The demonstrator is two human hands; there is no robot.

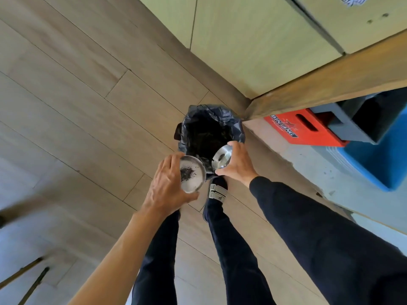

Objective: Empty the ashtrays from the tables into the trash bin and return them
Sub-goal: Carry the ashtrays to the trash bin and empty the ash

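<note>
Trash bin (210,128) mouth open above — wooden counter edge (330,89) close right.

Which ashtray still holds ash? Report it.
The left hand's ashtray: dark ash lies on its face. The right hand's ashtray is tipped toward the trash bin and looks nearly empty.

Two round metal ashtrays hang at the near rim of a black-lined trash bin (210,128): the left ashtray (192,173) holds dark ash, the right ashtray (222,159) is tipped inward, seemingly almost empty.

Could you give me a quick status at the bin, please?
Left hand grips ashtray, ash inside. Right hand grips second ashtray, tipped over lined trash bin. Nothing blocking.
</note>
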